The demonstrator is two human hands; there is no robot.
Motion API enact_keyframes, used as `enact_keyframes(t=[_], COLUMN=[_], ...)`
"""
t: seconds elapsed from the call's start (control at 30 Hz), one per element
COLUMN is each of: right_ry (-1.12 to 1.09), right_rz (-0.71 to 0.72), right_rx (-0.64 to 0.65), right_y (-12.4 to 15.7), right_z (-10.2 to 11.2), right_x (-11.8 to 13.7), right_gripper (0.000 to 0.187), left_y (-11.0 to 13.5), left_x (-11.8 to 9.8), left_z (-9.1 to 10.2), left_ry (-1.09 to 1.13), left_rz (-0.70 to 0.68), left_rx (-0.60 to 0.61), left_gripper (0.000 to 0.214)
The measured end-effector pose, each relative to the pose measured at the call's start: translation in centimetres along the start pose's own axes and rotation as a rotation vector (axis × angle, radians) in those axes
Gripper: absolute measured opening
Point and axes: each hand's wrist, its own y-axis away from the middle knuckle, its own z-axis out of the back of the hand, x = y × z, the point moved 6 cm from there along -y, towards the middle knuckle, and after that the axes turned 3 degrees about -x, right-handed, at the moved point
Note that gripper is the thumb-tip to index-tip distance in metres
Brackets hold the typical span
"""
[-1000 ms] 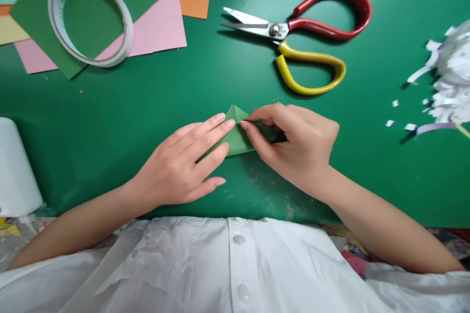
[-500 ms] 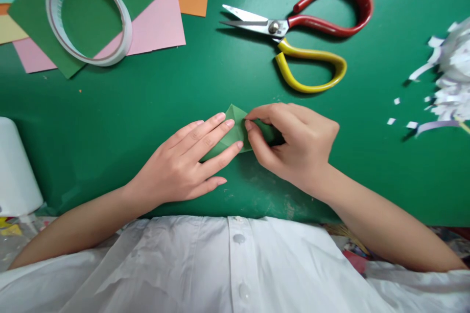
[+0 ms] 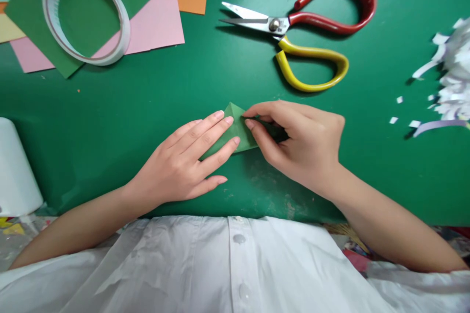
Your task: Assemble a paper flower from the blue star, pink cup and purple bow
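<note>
A small folded piece of green paper (image 3: 243, 138) lies on the table in front of me, its pointed top facing away. My left hand (image 3: 183, 159) rests flat across the paper's left part, fingers stretched out and slightly spread, covering that side. At the paper's right part, my right hand (image 3: 303, 134) has thumb and index finger closed at its upper edge in a pinch. The other fingers curl under and hide the right end of the paper.
Red-and-yellow-handled scissors (image 3: 279, 25) lie open beyond my hands. A tape roll (image 3: 125, 34) sits on colored paper sheets (image 3: 157, 22) at the upper left. White paper shreds (image 3: 457, 90) are at the right, a white object (image 3: 16, 171) at the left.
My right hand has shifted slightly right, its thumb and fingertip a little farther apart, and more of the paper's lower face shows. The left hand has hardly moved.
</note>
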Motion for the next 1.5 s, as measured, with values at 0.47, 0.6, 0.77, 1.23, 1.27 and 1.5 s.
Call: enact_keyframes(t=[0.47,0.6,0.77,1.23,1.27,1.5], right_ry=[0.005,-0.005,-0.006,0.032,0.033,0.04], right_rz=[-0.007,-0.022,-0.029,-0.017,-0.014,0.001], right_rx=[0.051,0.057,0.061,0.053,0.049,0.014], right_y=[-0.01,-0.03,-0.04,0.05,0.06,0.17], right_z=[-0.02,0.07,0.03,-0.08,-0.08,-0.08], right_x=[-0.09,-0.15,-0.11,-0.04,-0.01,0.12], right_gripper=[0.014,0.014,0.014,0.017,0.016,0.016], left_y=[0.02,-0.04,-0.18,-0.58,-0.61,-0.64], left_x=[0.51,0.44,0.47,0.52,0.5,0.5], left_z=[-0.1,-0.1,-0.06,-0.37,-0.35,-0.3], left_ry=[-0.012,-0.015,-0.046,-0.15,-0.157,-0.146], left_rz=[0.078,0.083,0.09,0.101,0.098,0.107], left_rx=[-0.001,0.005,0.008,0.049,0.042,0.024], left_gripper=[0.057,0.062,0.068,0.068,0.068,0.074])
